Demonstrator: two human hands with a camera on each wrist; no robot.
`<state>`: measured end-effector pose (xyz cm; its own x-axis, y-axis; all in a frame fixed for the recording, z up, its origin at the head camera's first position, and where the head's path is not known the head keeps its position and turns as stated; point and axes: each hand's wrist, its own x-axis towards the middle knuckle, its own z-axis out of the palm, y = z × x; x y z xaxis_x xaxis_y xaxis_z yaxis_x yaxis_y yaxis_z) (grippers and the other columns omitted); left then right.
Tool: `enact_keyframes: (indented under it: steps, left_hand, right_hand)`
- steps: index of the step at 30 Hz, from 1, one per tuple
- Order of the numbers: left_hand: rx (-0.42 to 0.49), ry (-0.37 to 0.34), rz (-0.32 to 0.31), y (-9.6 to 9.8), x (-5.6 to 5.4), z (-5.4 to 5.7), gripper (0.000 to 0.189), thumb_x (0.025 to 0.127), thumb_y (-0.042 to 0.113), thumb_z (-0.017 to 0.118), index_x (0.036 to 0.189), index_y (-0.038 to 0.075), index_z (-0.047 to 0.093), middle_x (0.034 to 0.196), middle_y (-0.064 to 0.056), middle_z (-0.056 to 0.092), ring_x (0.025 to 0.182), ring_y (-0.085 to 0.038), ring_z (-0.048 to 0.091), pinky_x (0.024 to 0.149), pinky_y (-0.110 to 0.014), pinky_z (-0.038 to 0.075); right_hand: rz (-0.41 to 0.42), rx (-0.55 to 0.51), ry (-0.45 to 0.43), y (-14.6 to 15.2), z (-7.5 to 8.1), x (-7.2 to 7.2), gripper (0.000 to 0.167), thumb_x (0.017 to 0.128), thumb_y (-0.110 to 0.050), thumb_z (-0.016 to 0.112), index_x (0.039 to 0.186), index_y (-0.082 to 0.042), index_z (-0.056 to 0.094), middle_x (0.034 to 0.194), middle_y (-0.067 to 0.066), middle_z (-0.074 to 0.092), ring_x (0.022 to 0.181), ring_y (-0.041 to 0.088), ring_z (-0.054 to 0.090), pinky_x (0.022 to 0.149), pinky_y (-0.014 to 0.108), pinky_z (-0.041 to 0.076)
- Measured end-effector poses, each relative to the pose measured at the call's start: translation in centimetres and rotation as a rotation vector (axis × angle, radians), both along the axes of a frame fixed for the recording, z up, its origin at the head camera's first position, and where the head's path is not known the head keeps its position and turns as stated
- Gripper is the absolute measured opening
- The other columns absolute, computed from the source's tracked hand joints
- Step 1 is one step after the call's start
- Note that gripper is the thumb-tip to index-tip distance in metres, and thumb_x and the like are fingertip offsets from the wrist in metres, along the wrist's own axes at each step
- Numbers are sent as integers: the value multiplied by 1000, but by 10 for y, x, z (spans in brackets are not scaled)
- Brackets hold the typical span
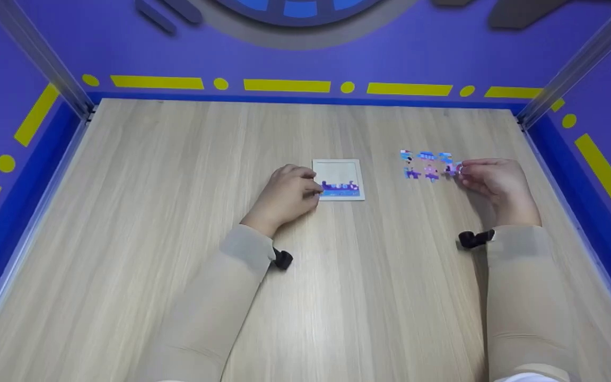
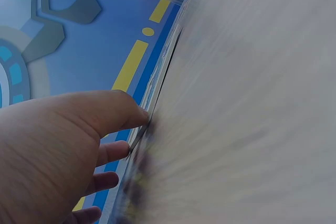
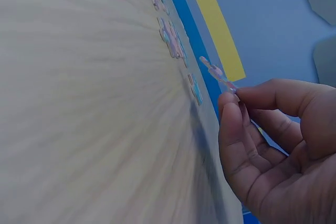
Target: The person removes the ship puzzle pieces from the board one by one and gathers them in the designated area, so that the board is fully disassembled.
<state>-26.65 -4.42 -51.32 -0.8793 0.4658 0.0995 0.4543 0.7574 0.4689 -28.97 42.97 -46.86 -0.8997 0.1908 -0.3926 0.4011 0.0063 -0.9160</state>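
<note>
In the head view, a white square puzzle tray lies on the table, with purple-and-blue pieces across its near part. My left hand rests at the tray's left edge. Its thumb and fingertips touch that edge, the other fingers spread loosely in the left wrist view. Over to the right, my right hand pinches a puzzle piece between thumb and fingers. The right wrist view has that piece raised off the table. Several loose puzzle pieces lie just left of my right hand.
The wooden table ends at purple walls with yellow marks at the back and both sides. A metal post stands at each back corner. Black wrist cameras sit at both cuffs.
</note>
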Motion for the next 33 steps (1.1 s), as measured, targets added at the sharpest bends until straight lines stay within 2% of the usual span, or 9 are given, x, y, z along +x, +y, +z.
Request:
enact_keyframes:
  steps: [6, 12, 14, 19, 25, 33]
  left_hand:
    - [-4, 0, 0, 0, 0, 0, 27, 108, 29, 74, 132, 23, 86, 159, -7, 70, 156, -33, 55, 140, -54, 34]
    - [-5, -11, 6, 0, 2, 2, 27, 109, 28, 72, 132, 23, 86, 159, -7, 70, 157, -34, 54, 141, -55, 32]
    - [-5, -15, 9, 0, 3, 3, 27, 110, 28, 72, 132, 23, 86, 159, -7, 70, 158, -34, 54, 141, -55, 32]
    - [-6, -7, 8, 0, 3, 4, 27, 110, 29, 72, 131, 23, 87, 159, -7, 70, 157, -34, 54, 140, -55, 32]
    - [-4, -8, 1, 1, 2, 4, 27, 109, 28, 71, 131, 23, 87, 159, -8, 70, 156, -35, 55, 140, -55, 33]
    - [-12, -5, 6, 0, 2, 3, 27, 109, 28, 72, 132, 23, 87, 159, -7, 70, 156, -34, 55, 140, -55, 33]
  right_hand:
    - [23, 74, -18, 0, -3, -1, 18, 104, 4, 75, 105, -11, 85, 88, -5, 85, 84, 10, 83, 81, 24, 70]
    - [38, 31, -19, -1, -5, -3, 20, 101, 8, 75, 97, -9, 84, 85, -2, 86, 80, 10, 84, 79, 24, 71]
    - [43, 48, -19, -2, -5, -4, 19, 101, 8, 76, 97, -9, 82, 84, -2, 85, 78, 9, 84, 79, 25, 71]
    - [74, 181, -23, -2, -8, -6, 11, 102, 4, 76, 109, -5, 78, 82, -8, 83, 78, 5, 82, 80, 23, 70]
    - [91, 309, -19, -3, -11, -6, 29, 105, -1, 74, 132, 7, 68, 80, -16, 80, 79, 0, 80, 82, 20, 69]
    - [64, 300, 0, -6, -9, -6, 24, 104, 2, 74, 126, 6, 69, 79, -14, 80, 78, 1, 80, 81, 21, 70]
